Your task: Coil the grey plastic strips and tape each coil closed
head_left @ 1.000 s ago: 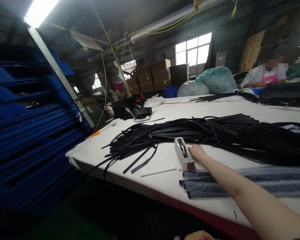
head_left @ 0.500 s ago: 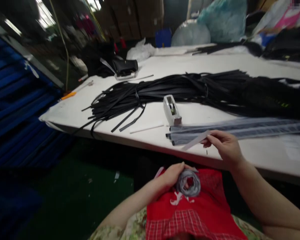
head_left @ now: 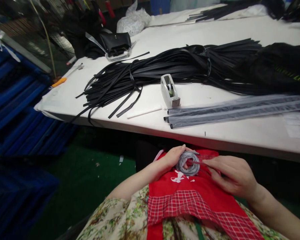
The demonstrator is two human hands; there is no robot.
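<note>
My left hand [head_left: 176, 156] is wrapped round a coil of grey, plastic-covered strap [head_left: 193, 166], held upright in front of a red apron [head_left: 165, 186]. The coil's spiral end and its hollow middle face up toward me. Close against the coil's right side is my right hand [head_left: 231, 173], thumb and forefinger pinched together. From that pinch a thin strip [head_left: 201, 163] reaches to the coil's edge; it shows nearly edge-on, so its far end is hard to make out. Beyond both hands, several plastic-sleeved straps [head_left: 215, 113] lie along the table's front.
A tape dispenser [head_left: 170, 91] stands on the white table [head_left: 150, 123] behind the sleeved straps. Further back lies a long tied bundle of black straps [head_left: 165, 68]. A black bag [head_left: 116, 43] and an orange-handled tool [head_left: 59, 82] are at the left. Blue stacked pallets [head_left: 17, 110] flank the table.
My right hand has come down from above the table to the coil's right side, bringing the strip with it. My left hand still holds the coil. The view has tilted downward.
</note>
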